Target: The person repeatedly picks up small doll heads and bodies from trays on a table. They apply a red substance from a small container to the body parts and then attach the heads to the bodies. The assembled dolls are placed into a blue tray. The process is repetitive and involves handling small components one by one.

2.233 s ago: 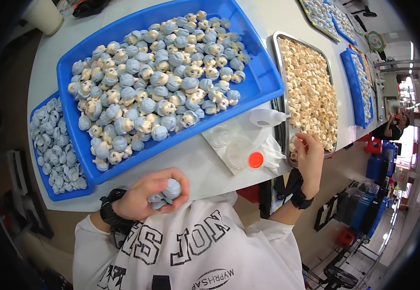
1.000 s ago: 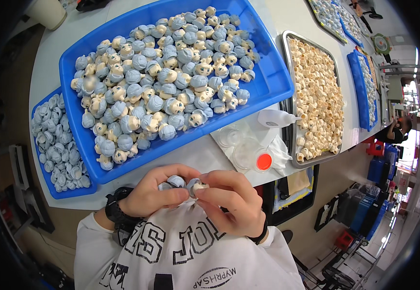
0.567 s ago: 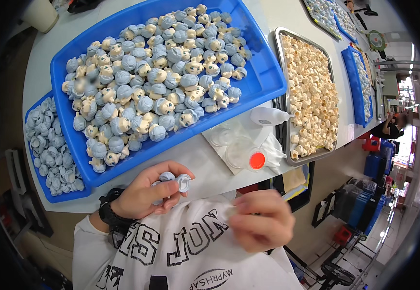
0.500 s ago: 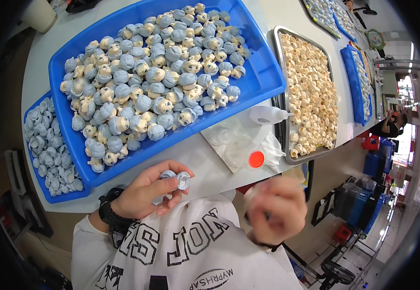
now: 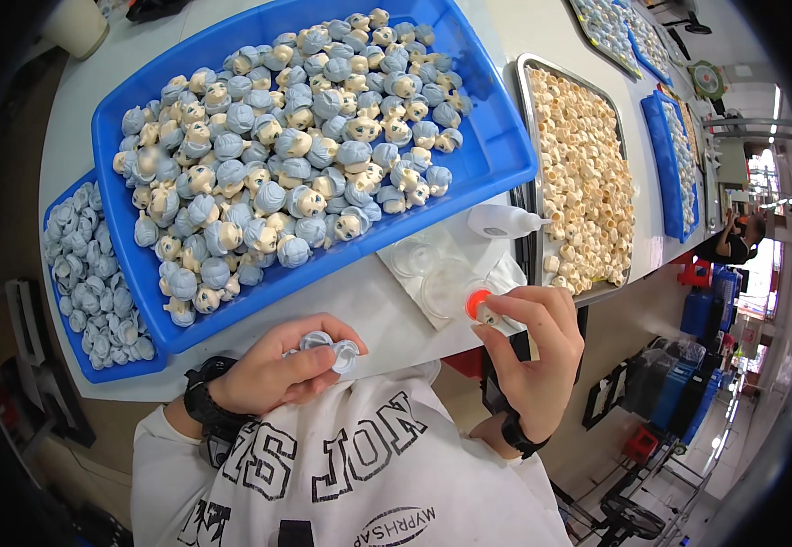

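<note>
My left hand (image 5: 277, 369) is closed around a couple of hollow blue-grey doll hair pieces (image 5: 346, 356), one with its open side facing up. Between thumb and fingertips, my right hand (image 5: 542, 360) pinches a small cream doll head piece (image 5: 488, 315) with a painted eye. That piece is at the small round dish of orange-red stuff (image 5: 475, 302); whether it touches the contents I cannot tell. Clear round dishes (image 5: 442, 287) lie beside it on a white sheet. A white squeeze bottle (image 5: 505, 221) with a pointed nozzle lies just beyond.
A big blue tray (image 5: 496, 137) of doll heads with blue-grey hair fills the far left. At its left, a smaller blue tray (image 5: 145, 366) holds loose hair pieces. A metal tray (image 5: 528, 68) of cream head pieces stands right. Further trays and another person (image 5: 738, 239) are at far right.
My right hand, blurred before and lower near my lap, has risen to the orange-red dish, and the head piece now shows in its fingers. My left hand has barely moved.
</note>
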{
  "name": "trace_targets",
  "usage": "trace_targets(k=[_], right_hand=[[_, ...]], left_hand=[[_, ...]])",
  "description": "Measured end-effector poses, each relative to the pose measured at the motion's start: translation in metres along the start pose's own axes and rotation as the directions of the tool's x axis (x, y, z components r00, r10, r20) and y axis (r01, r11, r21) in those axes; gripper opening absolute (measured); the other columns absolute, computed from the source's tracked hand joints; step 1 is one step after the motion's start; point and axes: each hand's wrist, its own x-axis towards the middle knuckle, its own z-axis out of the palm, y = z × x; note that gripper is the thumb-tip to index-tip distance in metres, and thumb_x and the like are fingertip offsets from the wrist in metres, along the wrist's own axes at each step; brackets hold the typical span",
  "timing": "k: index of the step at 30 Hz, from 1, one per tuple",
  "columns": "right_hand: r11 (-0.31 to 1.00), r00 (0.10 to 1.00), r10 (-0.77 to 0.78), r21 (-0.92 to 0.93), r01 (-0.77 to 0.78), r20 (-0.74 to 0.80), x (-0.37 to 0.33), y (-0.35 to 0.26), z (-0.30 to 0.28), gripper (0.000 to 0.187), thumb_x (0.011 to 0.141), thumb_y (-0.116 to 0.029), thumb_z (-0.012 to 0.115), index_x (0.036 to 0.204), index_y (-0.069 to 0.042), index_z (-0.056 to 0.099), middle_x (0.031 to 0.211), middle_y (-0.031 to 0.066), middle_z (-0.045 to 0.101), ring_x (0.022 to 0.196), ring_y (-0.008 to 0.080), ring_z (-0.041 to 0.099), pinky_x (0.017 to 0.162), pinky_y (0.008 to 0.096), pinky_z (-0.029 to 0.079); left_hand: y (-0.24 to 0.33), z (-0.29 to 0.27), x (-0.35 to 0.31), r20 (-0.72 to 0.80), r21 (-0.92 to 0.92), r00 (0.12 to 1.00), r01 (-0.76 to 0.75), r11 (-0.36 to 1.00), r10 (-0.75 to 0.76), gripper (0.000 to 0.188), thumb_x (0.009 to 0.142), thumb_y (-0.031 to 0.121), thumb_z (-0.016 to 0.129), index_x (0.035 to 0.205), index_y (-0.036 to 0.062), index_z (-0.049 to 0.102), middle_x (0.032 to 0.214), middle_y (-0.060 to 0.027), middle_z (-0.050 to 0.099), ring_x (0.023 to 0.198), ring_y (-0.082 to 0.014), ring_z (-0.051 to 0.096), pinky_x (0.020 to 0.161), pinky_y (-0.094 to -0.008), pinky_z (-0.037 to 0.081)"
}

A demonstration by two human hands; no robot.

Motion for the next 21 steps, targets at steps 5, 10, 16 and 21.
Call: trace_targets(k=[5,10,16,21], right_hand=[[1.000,1.000,-0.001,0.002,0.001,-0.015,-0.004,0.001,0.001,0.031,0.057,0.002,0.070,0.086,-0.006,0.063,0.081,0.0065,0.059,0.073,0.0243,0.050,0.062,0.0324,0.040],[0.999,0.999,0.005,-0.032,-0.007,-0.045,-0.005,0.002,0.004,0.031,0.057,0.002,0.068,0.087,-0.006,0.064,0.080,0.0067,0.059,0.072,0.0243,0.051,0.064,0.0328,0.039],[1.000,0.995,-0.006,-0.004,0.005,-0.097,-0.003,0.003,0.009,0.030,0.058,0.002,0.068,0.086,-0.006,0.063,0.081,0.0066,0.059,0.072,0.0238,0.051,0.064,0.0331,0.038],[0.997,0.997,-0.048,-0.063,0.045,-0.058,-0.005,0.001,0.007,0.029,0.058,0.001,0.068,0.086,-0.005,0.062,0.080,0.0066,0.059,0.071,0.0237,0.052,0.065,0.0333,0.038]], left_hand=[[-0.002,-0.002,0.000,-0.003,-0.041,1.000,-0.008,0.999,0.008,0.033,0.091,0.026,0.049,0.112,0.0012,0.048,0.068,0.0006,0.046,0.045,0.0001,0.030,0.042,-0.0138,0.025],[-0.003,-0.003,0.000,-0.019,-0.049,1.000,-0.008,0.999,0.007,0.034,0.091,0.027,0.049,0.113,0.0013,0.048,0.069,-0.0002,0.046,0.047,-0.0002,0.031,0.043,-0.0134,0.027],[-0.005,-0.003,0.001,0.003,-0.060,0.998,-0.055,0.997,0.055,0.037,0.091,0.029,0.049,0.116,0.0015,0.046,0.072,-0.0009,0.047,0.050,-0.0009,0.034,0.044,-0.0135,0.028],[-0.004,-0.002,0.000,-0.021,-0.061,0.999,-0.034,0.998,0.033,0.035,0.091,0.023,0.049,0.118,0.0013,0.045,0.074,-0.0015,0.049,0.051,-0.0012,0.034,0.045,-0.0142,0.028]])
